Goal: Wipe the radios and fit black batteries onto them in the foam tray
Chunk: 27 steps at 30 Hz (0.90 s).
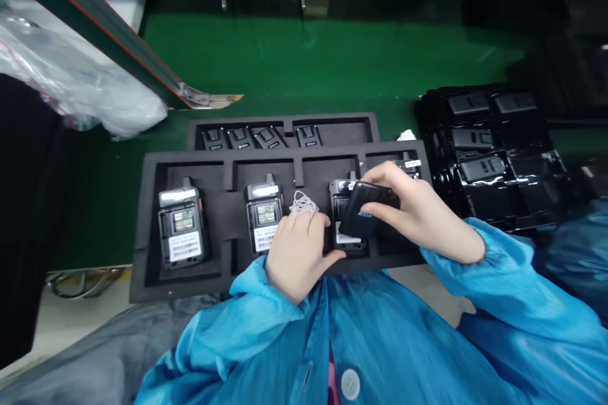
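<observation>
My right hand (403, 199) grips a black battery pack (356, 218) with blue lettering, between thumb and fingers. It is tilted over a handheld radio (342, 186) whose back is uncovered. My left hand (301, 247) is curled beside that radio, its fingers over a bundle of thin white cord (303, 201); its thumb reaches the radio's lower edge. Two more open-backed radios lie to the left: one (265, 209) partly behind my left hand, another (181, 224) in the leftmost compartment. Part of another radio (408, 164) shows behind my right hand. All lie in a black foam tray (218, 285).
Behind it, a second foam tray (342, 130) holds several black battery packs (268, 137). To the right stand stacked shiny black trays (527, 168) with more black parts. Clear plastic bags (90, 76) and a slanted metal post (109, 25) are at left. The worktop (285, 63) is green.
</observation>
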Motion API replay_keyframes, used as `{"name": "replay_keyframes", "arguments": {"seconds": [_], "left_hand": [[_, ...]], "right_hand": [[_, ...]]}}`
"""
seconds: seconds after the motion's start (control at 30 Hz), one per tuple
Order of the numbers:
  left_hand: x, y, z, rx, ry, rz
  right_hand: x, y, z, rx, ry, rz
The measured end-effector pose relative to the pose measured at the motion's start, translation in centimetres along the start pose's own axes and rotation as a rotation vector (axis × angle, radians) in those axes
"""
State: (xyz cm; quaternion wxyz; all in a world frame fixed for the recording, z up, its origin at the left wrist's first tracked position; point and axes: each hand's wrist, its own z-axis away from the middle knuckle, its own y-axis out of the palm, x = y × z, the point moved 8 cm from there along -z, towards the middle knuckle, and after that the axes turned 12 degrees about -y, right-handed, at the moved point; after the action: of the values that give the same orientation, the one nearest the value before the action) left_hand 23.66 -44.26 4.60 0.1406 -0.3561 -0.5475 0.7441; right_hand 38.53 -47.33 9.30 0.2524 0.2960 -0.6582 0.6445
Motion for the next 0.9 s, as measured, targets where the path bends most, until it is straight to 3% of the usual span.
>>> {"name": "replay_keyframes", "arguments": {"seconds": [0.1,0.23,0.43,0.67,0.9], "left_hand": [[0.0,0.0,0.0,0.008,-0.002,0.005],[0.2,0.0,0.1,0.000,-0.006,0.012],[0.2,0.1,0.1,-0.008,-0.008,0.011],[0.1,0.1,0.0,-0.019,-0.002,-0.002],[0.1,0.1,0.2,-0.034,0.002,0.006]], "right_hand": [[-0.6,2.0,-0.6,0.097,-0.003,-0.005],[-0.7,2.8,-1.0,0.148,-0.050,0.056],[0.1,3.4,-0.9,0.065,-0.125,0.352],[-0.2,4.4,-0.8,0.009,-0.148,0.493],[0.5,3.4,0.1,-0.142,-0.310,0.240]]}}
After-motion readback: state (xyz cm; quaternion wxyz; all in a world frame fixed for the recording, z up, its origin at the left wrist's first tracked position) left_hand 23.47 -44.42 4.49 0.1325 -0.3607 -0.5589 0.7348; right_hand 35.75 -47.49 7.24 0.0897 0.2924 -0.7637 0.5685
